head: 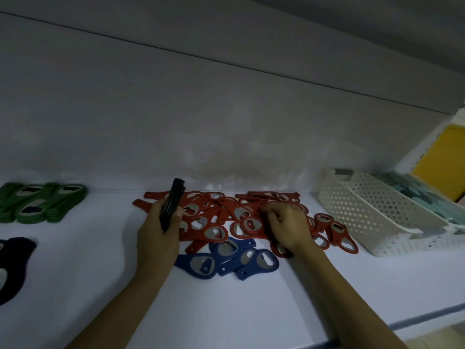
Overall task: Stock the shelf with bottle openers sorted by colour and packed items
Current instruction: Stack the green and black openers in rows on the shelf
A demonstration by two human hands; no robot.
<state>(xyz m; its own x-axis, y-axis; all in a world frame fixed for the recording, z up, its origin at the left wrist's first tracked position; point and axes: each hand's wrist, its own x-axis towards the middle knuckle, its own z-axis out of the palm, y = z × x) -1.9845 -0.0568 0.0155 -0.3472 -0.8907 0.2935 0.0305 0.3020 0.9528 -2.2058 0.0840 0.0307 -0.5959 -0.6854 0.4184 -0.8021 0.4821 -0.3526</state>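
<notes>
Left grip: my fingers are curled round a stack of black openers; the stack stands on edge, its long axis running up and away from me, tipped a little to the right, with the top end clear of my fingers.
Right grip: knuckles up, fingers curled down into the red openers; I cannot tell whether I have pinched one or only touch them.
Red openers: a loose flat heap toward the back of the shelf, between my two hands and beyond them; their long axes point every way.
Blue openers: three, flat, just in front of the red heap on my side; long axes roughly left to right, heads facing different ways.
Green openers: neat overlapping stacks at the far left rear – well apart from the red.
Dark openers: at the left edge, partly cut off.
Basket: white, perforated, at the right – pale blue items inside, too blurred to name.
</notes>
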